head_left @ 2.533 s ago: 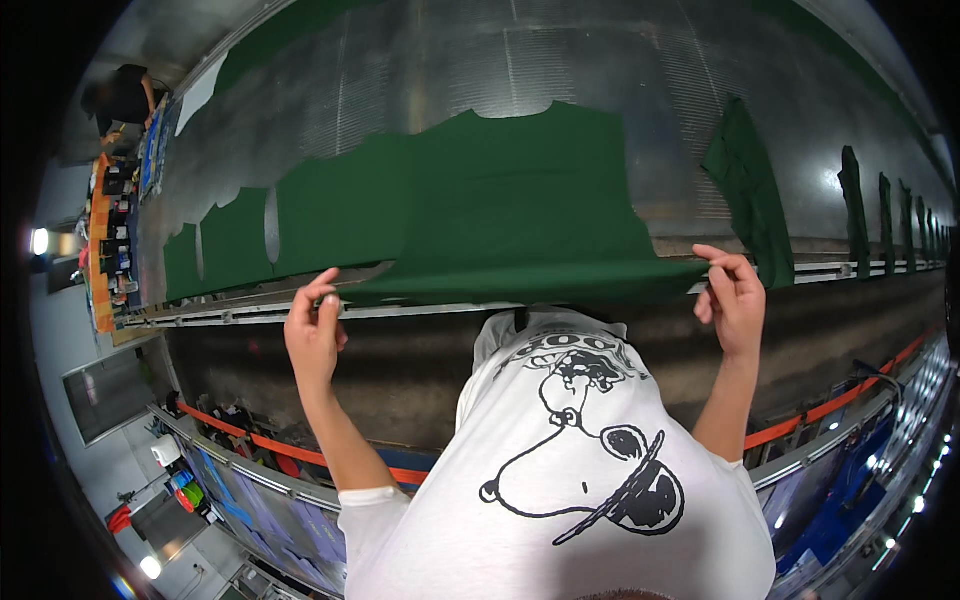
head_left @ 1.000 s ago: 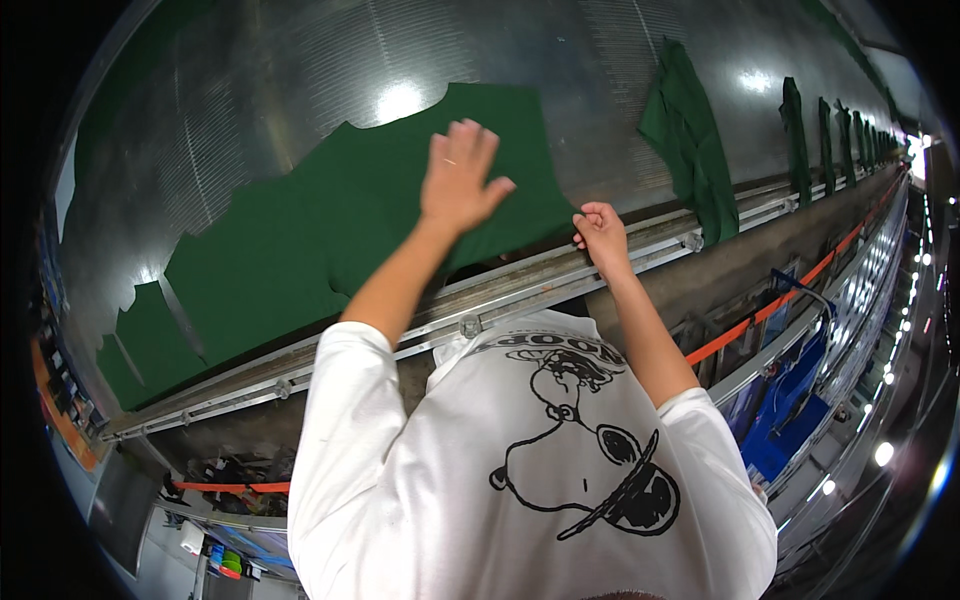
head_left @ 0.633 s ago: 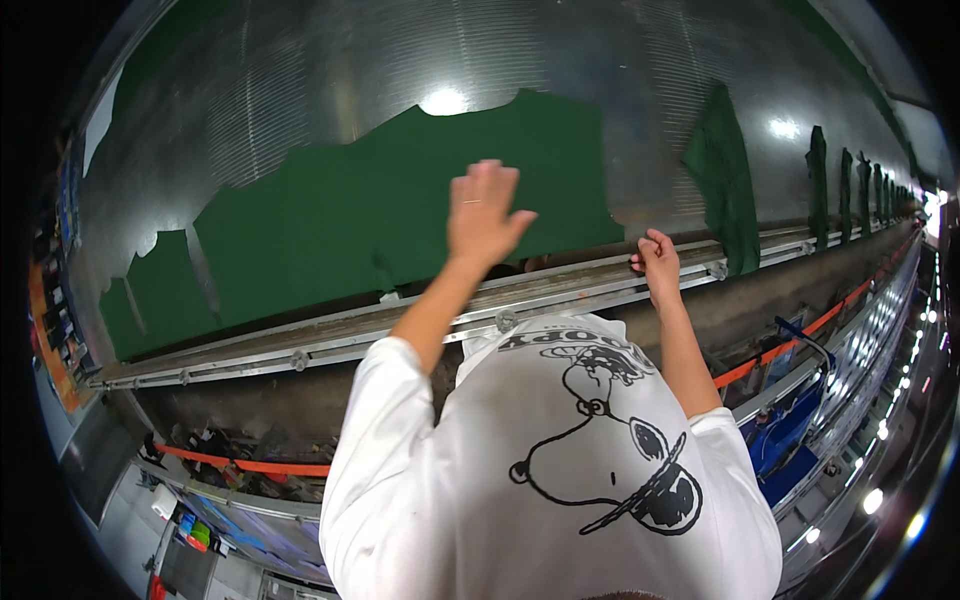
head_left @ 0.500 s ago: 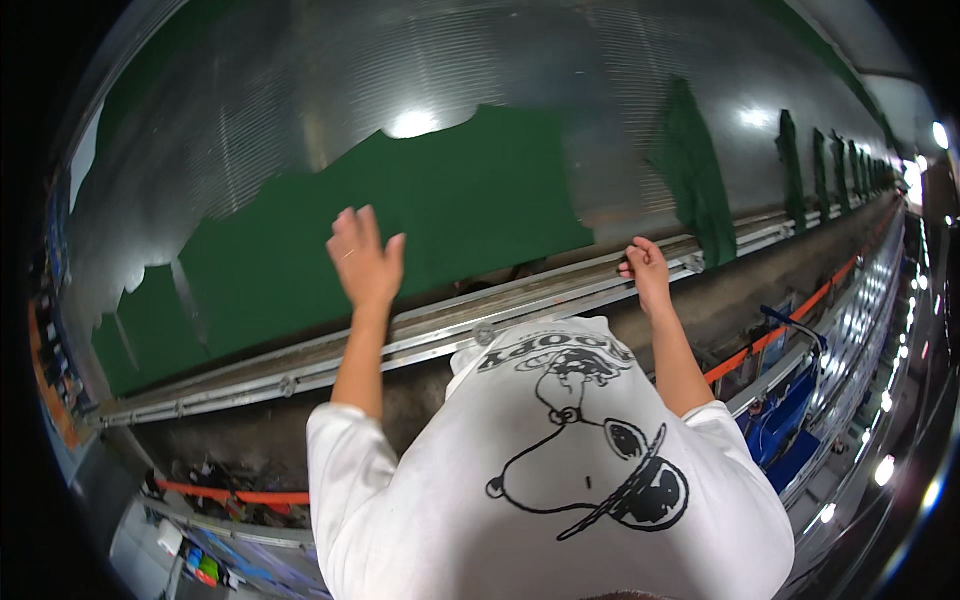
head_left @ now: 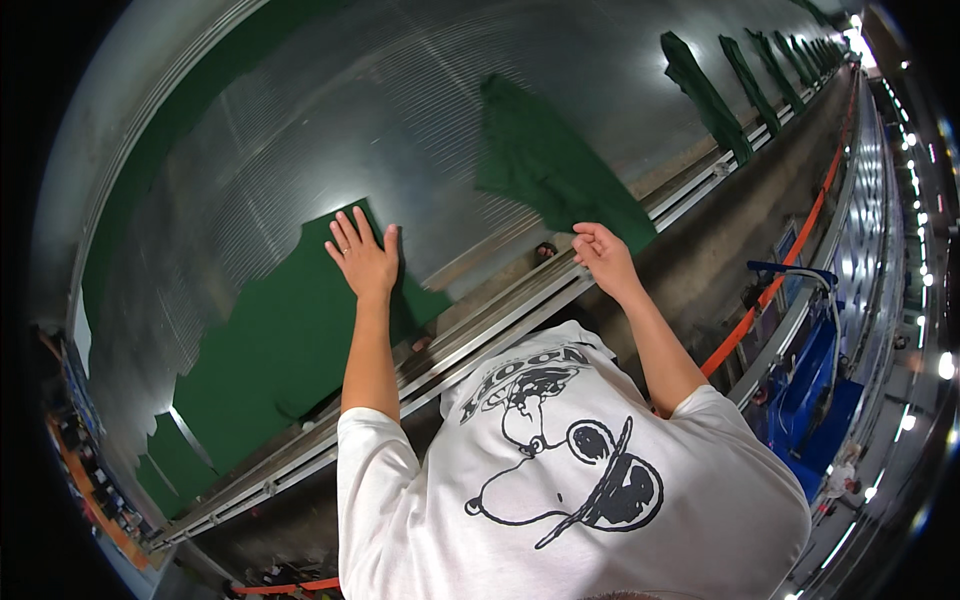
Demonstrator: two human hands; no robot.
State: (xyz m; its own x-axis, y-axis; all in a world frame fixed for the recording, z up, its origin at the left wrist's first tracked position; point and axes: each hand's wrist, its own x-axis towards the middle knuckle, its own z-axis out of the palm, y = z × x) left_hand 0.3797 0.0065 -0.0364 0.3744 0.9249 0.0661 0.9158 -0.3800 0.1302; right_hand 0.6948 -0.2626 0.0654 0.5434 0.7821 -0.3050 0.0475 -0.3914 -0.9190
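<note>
Two bare hands work at a long grey metal table (head_left: 425, 205); the metal rail (head_left: 500, 335) along its near edge is the landmark for all places. Flat green panel (head_left: 270, 345) lies on the table just beyond the rail, stretching along its left half; slits show near the panel's left end. Left hand (head_left: 363, 260) is beyond the rail, palm down on the panel close to its right end, fingers straight and slightly apart, thumb spread wider. Darker green flap (head_left: 408, 305) right of that hand, reaching toward the rail.

Right hand (head_left: 605, 262) is over the rail, farther right, fingers half curled and near each other, thumb close; can't tell if they pinch any cloth. It is right at the near edge of a second green piece (head_left: 560, 180), wrinkled, set slantwise beyond the rail with its lower end across it.

Several narrow green pieces (head_left: 705, 95) sit farther right in a row, lower ends at the rail. Green strip (head_left: 120, 215) beyond the rail, along the table's far edge. Near side of the rail: white shirt (head_left: 420, 520) with black print, orange bar (head_left: 745, 328) and blue equipment (head_left: 835, 420) to the right.
</note>
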